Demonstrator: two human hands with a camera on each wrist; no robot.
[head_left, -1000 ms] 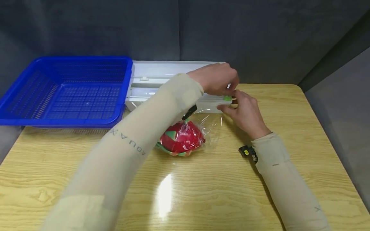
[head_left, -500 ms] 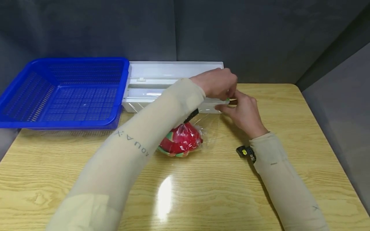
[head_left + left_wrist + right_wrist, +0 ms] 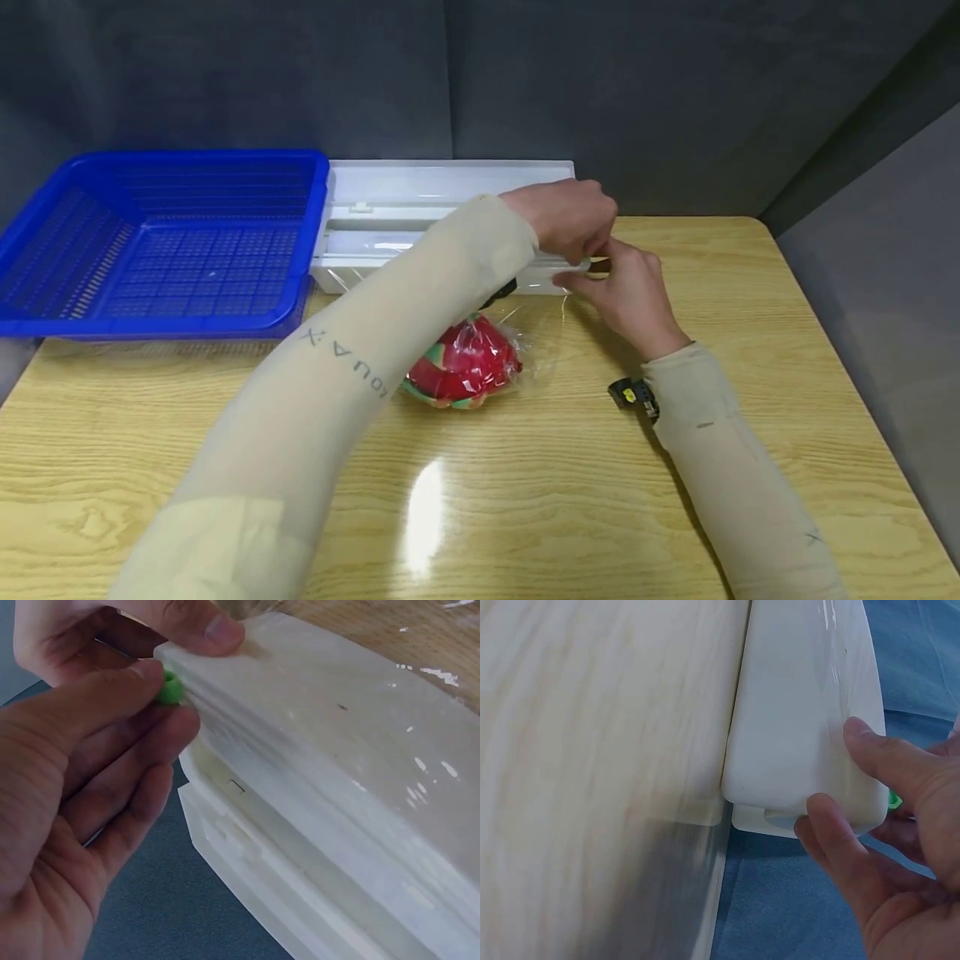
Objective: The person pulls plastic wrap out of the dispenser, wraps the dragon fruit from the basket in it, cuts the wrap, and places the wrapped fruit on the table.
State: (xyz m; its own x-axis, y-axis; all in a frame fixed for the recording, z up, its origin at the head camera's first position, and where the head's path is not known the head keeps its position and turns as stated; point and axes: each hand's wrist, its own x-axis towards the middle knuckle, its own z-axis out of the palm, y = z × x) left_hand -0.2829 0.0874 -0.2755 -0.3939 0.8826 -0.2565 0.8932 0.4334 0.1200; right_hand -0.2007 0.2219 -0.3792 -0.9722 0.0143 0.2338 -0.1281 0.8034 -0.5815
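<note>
A white cling film dispenser (image 3: pixel 348 275) stands with its lid raised at the back of the table. My left hand (image 3: pixel 570 218) reaches across to its right end and pinches a small green slider (image 3: pixel 171 688) between thumb and finger. My right hand (image 3: pixel 626 292) grips the same end, its thumb (image 3: pixel 870 739) on the front wall and its fingertips against the end face. Clear film runs from the dispenser over a red, green-tipped thing (image 3: pixel 468 362) that looks like a dragon fruit. My left sleeve hides part of that thing and the dispenser's middle.
A blue plastic basket (image 3: pixel 292 321) stands at the back left, close beside the dispenser. Behind rises a dark cloth wall (image 3: pixel 300 83), and a grey wall (image 3: pixel 885 250) stands at the right. The wooden table (image 3: pixel 570 500) stretches in front.
My left hand has lowered slightly onto the green slider, which its fingers now hide in the head view. My right hand stays on the dispenser's end. The whole head view has shifted a little.
</note>
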